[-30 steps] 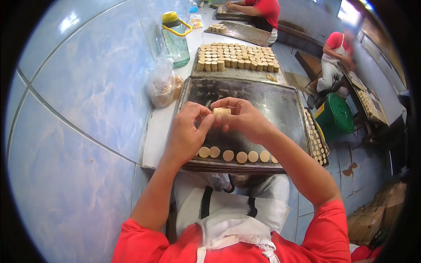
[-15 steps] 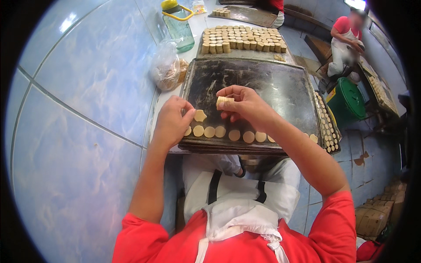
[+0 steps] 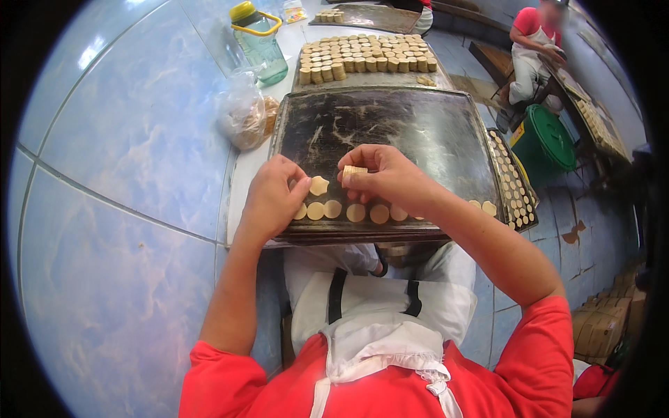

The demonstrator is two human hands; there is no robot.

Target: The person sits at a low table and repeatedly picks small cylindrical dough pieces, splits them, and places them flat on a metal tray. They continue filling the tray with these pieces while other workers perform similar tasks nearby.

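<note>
Left hand [image 3: 274,198], centre of frame, pinches one pale disc [image 3: 319,185]; whether it touches the dark tray [image 3: 390,111] is unclear. Right hand [image 3: 387,174] grips a short stack [image 3: 355,171]. Step judged: laying discs singly. Next move calls for flat placement above the lower row [image 3: 355,212].
</note>
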